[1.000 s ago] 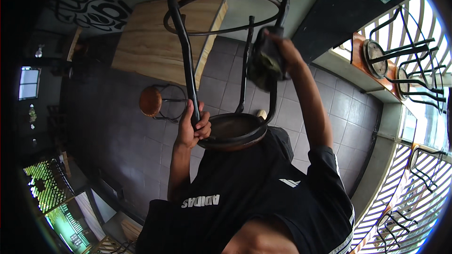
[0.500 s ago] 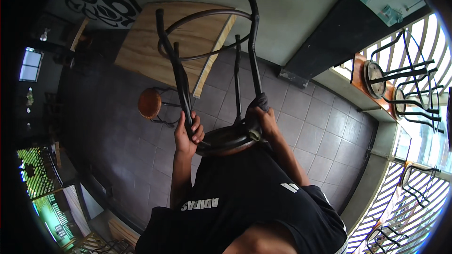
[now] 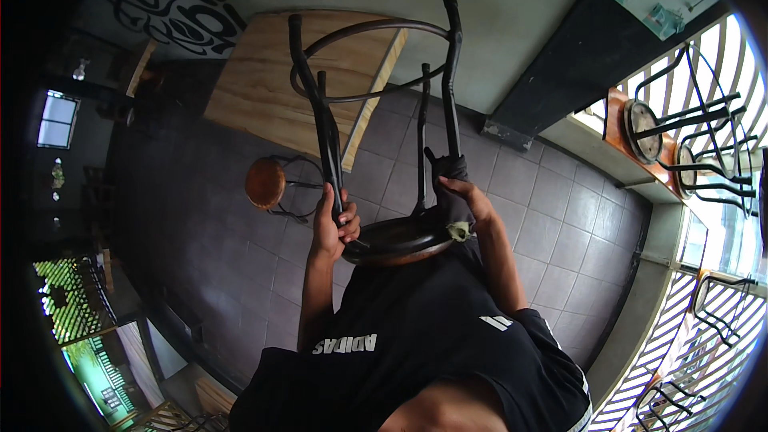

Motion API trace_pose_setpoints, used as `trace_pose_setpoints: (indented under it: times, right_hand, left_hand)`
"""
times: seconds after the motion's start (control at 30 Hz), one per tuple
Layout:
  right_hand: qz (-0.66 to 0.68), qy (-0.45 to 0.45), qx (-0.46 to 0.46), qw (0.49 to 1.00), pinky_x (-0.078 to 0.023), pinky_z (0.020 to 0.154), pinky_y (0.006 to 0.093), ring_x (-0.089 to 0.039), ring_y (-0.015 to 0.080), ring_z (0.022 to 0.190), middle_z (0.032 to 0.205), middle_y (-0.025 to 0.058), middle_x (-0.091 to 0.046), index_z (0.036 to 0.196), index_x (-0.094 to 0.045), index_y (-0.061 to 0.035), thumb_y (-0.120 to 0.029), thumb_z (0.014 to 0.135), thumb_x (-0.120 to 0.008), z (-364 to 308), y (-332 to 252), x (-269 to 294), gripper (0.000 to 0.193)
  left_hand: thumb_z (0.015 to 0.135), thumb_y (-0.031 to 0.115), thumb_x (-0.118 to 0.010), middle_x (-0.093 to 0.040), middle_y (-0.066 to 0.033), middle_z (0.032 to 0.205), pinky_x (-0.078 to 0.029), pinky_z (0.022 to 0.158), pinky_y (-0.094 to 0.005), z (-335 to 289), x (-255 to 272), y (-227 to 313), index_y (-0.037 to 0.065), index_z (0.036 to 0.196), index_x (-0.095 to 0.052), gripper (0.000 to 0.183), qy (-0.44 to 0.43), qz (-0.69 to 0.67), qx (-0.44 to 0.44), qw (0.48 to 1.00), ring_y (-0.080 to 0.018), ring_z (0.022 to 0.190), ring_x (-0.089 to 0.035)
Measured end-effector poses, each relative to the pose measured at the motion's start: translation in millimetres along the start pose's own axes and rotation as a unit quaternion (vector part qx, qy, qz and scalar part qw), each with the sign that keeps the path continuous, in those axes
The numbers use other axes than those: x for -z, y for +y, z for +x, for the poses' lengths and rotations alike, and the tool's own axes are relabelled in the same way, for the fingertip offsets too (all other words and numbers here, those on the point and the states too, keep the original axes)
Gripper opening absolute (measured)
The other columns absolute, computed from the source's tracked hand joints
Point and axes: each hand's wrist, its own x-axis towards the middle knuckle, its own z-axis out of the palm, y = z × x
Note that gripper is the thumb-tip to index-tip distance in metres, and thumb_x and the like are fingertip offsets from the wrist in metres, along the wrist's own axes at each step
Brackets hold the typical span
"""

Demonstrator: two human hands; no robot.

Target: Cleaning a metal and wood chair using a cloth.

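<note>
A stool with dark metal legs and a ring brace (image 3: 376,26) is held upside down in front of me, legs pointing up and away. Its round seat (image 3: 400,242) rests close to my shirt. My left hand (image 3: 336,224) is wrapped round the left leg near the seat. In my right hand (image 3: 472,202) is a dark cloth (image 3: 452,172), pressed about the lower part of the right leg. A pale greenish piece (image 3: 458,231) shows at the cloth's lower end. Part of the right fingers is hidden behind the cloth and leg.
A wooden table (image 3: 280,72) stands ahead by the wall, with a brown-seated stool (image 3: 266,184) on the tiled floor beside it. Upturned stools (image 3: 644,132) sit on a ledge at the right, near a dark pillar (image 3: 552,56). More stools (image 3: 712,304) stand farther right.
The stool and both hands have shifted slightly right in the view, as has the background. The cloth sits bunched differently on the right leg, with more of its pale end showing.
</note>
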Motion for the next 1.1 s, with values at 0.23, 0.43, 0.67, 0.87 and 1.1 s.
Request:
trace_pose_setpoints:
  times: [0.23, 0.43, 0.67, 0.87, 1.1]
  right_hand:
    - [-0.179, 0.024, 0.160, 0.970, -0.053, 0.059, 0.0325, -0.062, 0.0196, 0.061, 0.076, 0.0093, -0.062, 0.093, -0.059, -0.0025, -0.030, 0.080, -0.066, 32, -114, -34, 0.031]
    - [-0.097, -0.029, 0.242, 0.965, -0.049, 0.054, 0.0303, -0.056, 0.0183, 0.052, 0.066, 0.0054, -0.058, 0.083, -0.059, -0.0059, -0.027, 0.077, -0.064, 65, -209, -36, 0.022]
    - [-0.158, 0.096, 0.320, 0.929, -0.045, 0.050, 0.0303, -0.053, 0.0146, 0.050, 0.063, 0.0015, -0.055, 0.077, -0.057, -0.0090, -0.030, 0.076, -0.069, 73, -197, -41, 0.024]
    - [-0.268, 0.078, 0.214, 0.936, -0.047, 0.053, 0.0274, -0.055, 0.0141, 0.053, 0.066, 0.0017, -0.057, 0.083, -0.058, -0.0072, -0.038, 0.079, -0.065, 31, -108, -48, 0.032]
    - [-0.114, 0.066, 0.094, 0.987, -0.043, 0.059, 0.0254, -0.054, 0.0123, 0.063, 0.072, 0.0012, -0.057, 0.085, -0.059, -0.0051, -0.028, 0.077, -0.065, 2, 35, 22, 0.024]
  left_hand:
    - [0.094, 0.055, -0.034, -0.028, 0.0057, 0.053, -0.021, 0.035, -0.0196, -11, -6, -1, 0.016, 0.087, -0.041, 0.040, -0.041, 0.031, 0.008, 0.999, -0.0040, 0.036, -0.022]
    - [0.094, 0.055, -0.033, -0.028, 0.0050, 0.053, -0.022, 0.035, -0.0203, -18, -7, -9, 0.014, 0.085, -0.040, 0.042, -0.072, 0.037, -0.009, 0.997, -0.0043, 0.035, -0.022]
    - [0.094, 0.054, -0.033, -0.029, 0.0053, 0.053, -0.021, 0.034, -0.0203, -14, -6, -15, 0.014, 0.085, -0.040, 0.042, -0.052, 0.018, -0.010, 0.998, -0.0043, 0.035, -0.022]
    - [0.095, 0.052, -0.033, -0.028, 0.0058, 0.053, -0.021, 0.033, -0.0196, -18, 2, -18, 0.014, 0.085, -0.040, 0.040, -0.029, -0.001, -0.047, 0.998, -0.0037, 0.035, -0.021]
    - [0.095, 0.053, -0.033, -0.029, 0.0056, 0.055, -0.022, 0.035, -0.0200, -13, 4, -11, 0.015, 0.087, -0.040, 0.039, 0.007, -0.026, -0.019, 0.999, -0.0042, 0.035, -0.022]
